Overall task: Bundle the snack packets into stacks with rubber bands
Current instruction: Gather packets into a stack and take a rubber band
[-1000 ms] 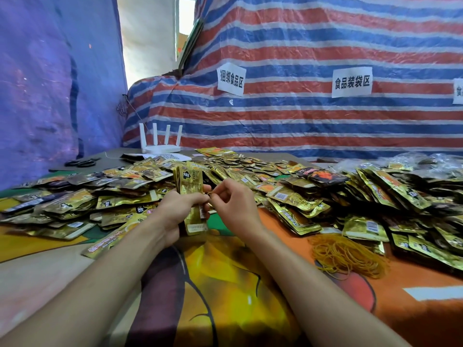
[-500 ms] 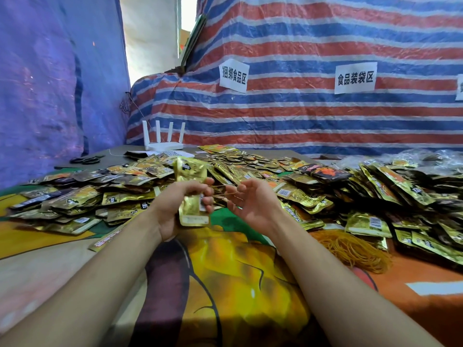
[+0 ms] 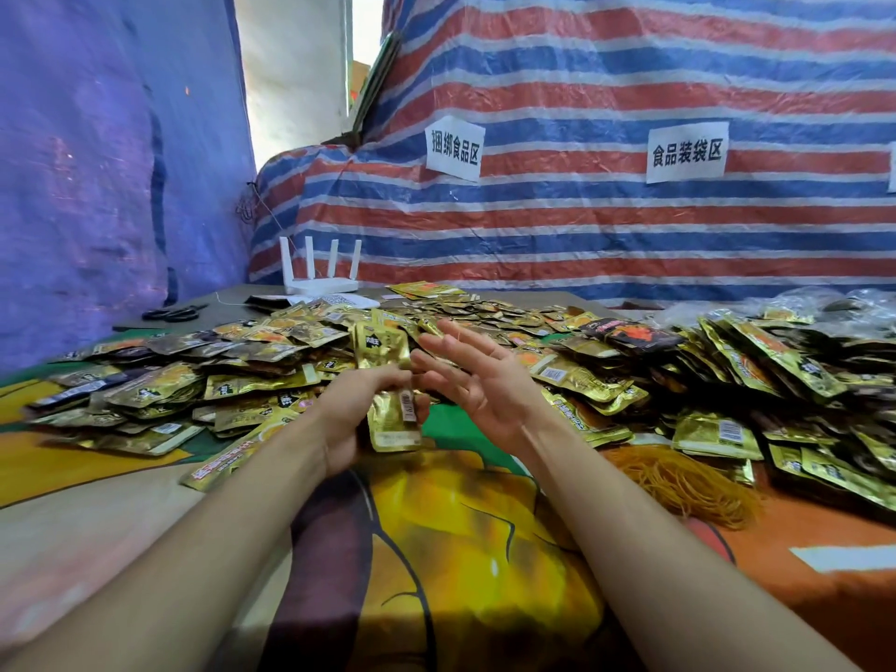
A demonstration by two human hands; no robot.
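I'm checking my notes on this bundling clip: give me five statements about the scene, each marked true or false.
1. The left hand grips a stack of gold packets. True.
2. The right hand is clenched in a fist. False: it is open and spread wide.
3. The pile of rubber bands lies to the right of the right hand. True.
4. The scissors lie on the pile of rubber bands. False: they lie far off to the left, apart from the pile.
5. The white router has two antennas. False: it has four.
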